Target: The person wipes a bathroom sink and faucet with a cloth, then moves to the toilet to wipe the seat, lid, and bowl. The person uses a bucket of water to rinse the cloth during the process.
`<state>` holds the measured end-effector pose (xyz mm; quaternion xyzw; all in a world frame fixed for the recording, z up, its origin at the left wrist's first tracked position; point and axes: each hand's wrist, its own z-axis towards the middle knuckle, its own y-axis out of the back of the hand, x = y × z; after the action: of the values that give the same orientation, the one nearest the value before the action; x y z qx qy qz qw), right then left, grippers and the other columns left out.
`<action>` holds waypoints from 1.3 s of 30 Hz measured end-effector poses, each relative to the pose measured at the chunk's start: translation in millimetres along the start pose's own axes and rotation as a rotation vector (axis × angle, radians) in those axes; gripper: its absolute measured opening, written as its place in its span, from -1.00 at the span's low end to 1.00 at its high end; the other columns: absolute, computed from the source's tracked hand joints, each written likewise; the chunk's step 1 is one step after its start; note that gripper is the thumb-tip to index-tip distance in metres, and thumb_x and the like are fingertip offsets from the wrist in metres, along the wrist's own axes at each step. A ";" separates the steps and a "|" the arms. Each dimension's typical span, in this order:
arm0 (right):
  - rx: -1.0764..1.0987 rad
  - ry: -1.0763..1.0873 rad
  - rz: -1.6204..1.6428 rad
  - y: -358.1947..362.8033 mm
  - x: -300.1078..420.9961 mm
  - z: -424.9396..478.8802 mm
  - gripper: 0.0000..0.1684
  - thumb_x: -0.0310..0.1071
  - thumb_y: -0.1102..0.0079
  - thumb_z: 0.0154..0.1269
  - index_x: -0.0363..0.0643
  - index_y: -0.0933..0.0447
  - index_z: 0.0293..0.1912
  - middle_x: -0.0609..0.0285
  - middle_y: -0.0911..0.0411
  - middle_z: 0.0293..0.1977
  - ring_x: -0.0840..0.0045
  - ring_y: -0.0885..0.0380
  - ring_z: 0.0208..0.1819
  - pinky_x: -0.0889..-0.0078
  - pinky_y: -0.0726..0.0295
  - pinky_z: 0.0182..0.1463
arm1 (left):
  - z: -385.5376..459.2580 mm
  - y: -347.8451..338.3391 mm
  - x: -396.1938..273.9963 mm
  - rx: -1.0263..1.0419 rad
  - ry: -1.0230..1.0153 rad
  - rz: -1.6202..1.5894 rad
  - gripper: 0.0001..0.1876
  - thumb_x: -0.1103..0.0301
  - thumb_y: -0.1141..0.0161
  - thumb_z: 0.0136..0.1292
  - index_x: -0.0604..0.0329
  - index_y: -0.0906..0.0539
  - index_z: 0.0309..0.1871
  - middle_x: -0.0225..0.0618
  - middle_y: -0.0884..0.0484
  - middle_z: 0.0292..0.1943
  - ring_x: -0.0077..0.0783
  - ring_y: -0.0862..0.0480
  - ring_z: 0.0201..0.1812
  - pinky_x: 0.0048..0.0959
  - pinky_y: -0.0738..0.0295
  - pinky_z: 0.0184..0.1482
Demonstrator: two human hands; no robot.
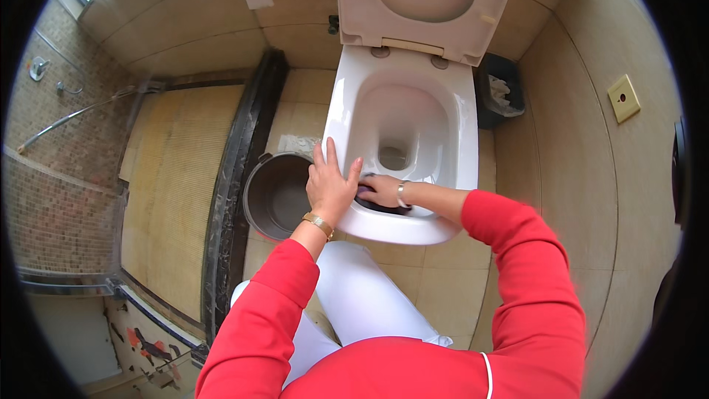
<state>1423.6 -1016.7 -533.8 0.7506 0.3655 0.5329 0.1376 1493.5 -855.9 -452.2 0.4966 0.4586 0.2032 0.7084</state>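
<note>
A white toilet bowl (465, 149) stands before me, its seat and lid (357, 5) raised against the wall. My right hand (382, 189) is inside the bowl, its fingers closed on a dark cloth (382, 208) pressed against the inner front wall; a purple part shows under the fingers. My left hand (331, 183) rests with spread fingers on the bowl's left rim and holds nothing. Some water lies at the bottom of the bowl.
A round grey bucket (249, 199) stands on the tiled floor left of the toilet. Beyond it runs a black stone curb (227, 205) beside a shower area. A dark waste bin (490, 116) with crumpled paper stands right of the toilet, near the tiled wall.
</note>
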 end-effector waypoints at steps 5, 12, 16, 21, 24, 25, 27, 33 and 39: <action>-0.430 0.117 -0.295 38.2 -20.0 64.9 -0.49 -0.12 -0.11 0.41 -0.01 -0.39 0.28 -0.20 -0.46 0.17 -0.04 -0.51 0.14 0.03 -0.55 0.19 | -1.5 10.4 -4.3 0.086 0.043 0.075 -0.02 -0.05 -0.39 0.15 0.09 -0.13 0.56 0.03 -0.23 0.44 0.13 -0.57 0.07 -0.10 -0.57 0.08; -0.686 -0.385 -0.930 136.8 -79.9 63.6 -0.67 -0.24 -0.03 0.43 -0.02 -0.56 0.12 -0.07 -0.60 -0.01 0.13 -0.65 -0.01 0.05 -0.70 -0.10 | 2.1 14.5 -6.4 0.153 0.089 0.070 0.00 0.33 -0.39 0.07 0.06 -0.07 0.58 -0.02 -0.18 0.46 0.09 -0.55 0.13 -0.14 -0.55 0.15; -0.292 -0.653 -0.948 134.7 -81.1 28.9 -0.70 -0.33 -0.10 0.39 0.02 -0.70 0.03 0.17 -0.70 0.01 0.25 -0.68 0.07 0.13 -0.70 -0.07 | 0.7 15.3 -5.5 0.149 0.095 0.049 -0.02 0.33 -0.38 0.09 0.07 -0.08 0.58 -0.01 -0.18 0.47 0.10 -0.54 0.14 -0.13 -0.55 0.15; 0.094 -0.560 -0.823 117.9 -15.1 -21.4 -0.64 -0.34 -0.10 0.32 -0.14 -0.68 0.05 0.03 -0.66 0.06 0.16 -0.66 0.10 0.16 -0.64 0.14 | 0.5 9.0 -7.4 0.126 0.056 0.052 -0.04 0.41 -0.33 0.09 0.08 -0.08 0.58 0.04 -0.16 0.47 0.11 -0.55 0.07 -0.16 -0.57 0.10; -0.385 -0.405 -0.707 131.1 -8.3 -29.5 -0.68 -0.35 -0.13 0.29 -0.11 -0.60 0.04 0.02 -0.68 -0.10 0.09 -0.68 -0.05 0.06 -0.64 0.03 | 1.4 8.5 -8.9 0.118 0.046 0.043 -0.04 0.42 -0.32 0.09 0.10 -0.08 0.57 0.05 -0.17 0.46 0.12 -0.56 0.06 -0.15 -0.57 0.09; -0.561 -0.355 -0.653 144.5 7.8 -32.6 -0.67 -0.34 -0.16 0.28 -0.09 -0.56 0.04 0.02 -0.67 -0.14 0.06 -0.68 -0.12 0.03 -0.64 -0.01 | 1.5 10.1 -6.9 0.114 0.049 0.052 -0.04 0.42 -0.32 0.08 0.10 -0.08 0.57 0.05 -0.17 0.46 0.12 -0.56 0.05 -0.15 -0.57 0.08; -0.796 -0.326 -0.612 180.8 21.5 -34.8 -0.64 -0.28 -0.22 0.27 -0.03 -0.54 0.07 0.01 -0.61 -0.02 0.02 -0.64 -0.13 0.02 -0.64 -0.06 | -0.2 11.3 -3.3 0.110 0.051 0.067 -0.05 0.41 -0.32 0.08 0.10 -0.08 0.57 0.06 -0.17 0.46 0.12 -0.56 0.04 -0.15 -0.58 0.07; -1.037 -0.263 -1.018 189.6 -52.2 18.4 -0.44 -0.37 -0.06 0.33 -0.25 -0.41 0.31 0.01 -0.05 0.51 0.07 -0.05 0.51 -0.22 -0.18 0.43 | -1.8 7.4 -6.0 0.135 0.053 0.055 -0.04 0.39 -0.33 0.10 0.08 -0.07 0.57 0.05 -0.15 0.47 0.13 -0.55 0.06 -0.12 -0.57 0.07; -1.007 0.081 -0.831 186.3 -47.7 84.4 -0.42 -0.55 0.02 0.22 -0.31 -0.41 0.27 0.10 -0.10 0.51 0.16 -0.03 0.53 -0.15 -0.14 0.44 | 1.1 11.0 -7.7 0.176 0.076 0.027 -0.02 0.35 -0.33 0.10 0.05 -0.05 0.59 -0.03 -0.14 0.48 0.13 -0.52 0.14 -0.10 -0.53 0.17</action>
<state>1566.7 -1163.8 -489.4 0.3697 0.3357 0.5692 0.6531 1492.4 -857.6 -438.8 0.5550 0.4946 0.1902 0.6413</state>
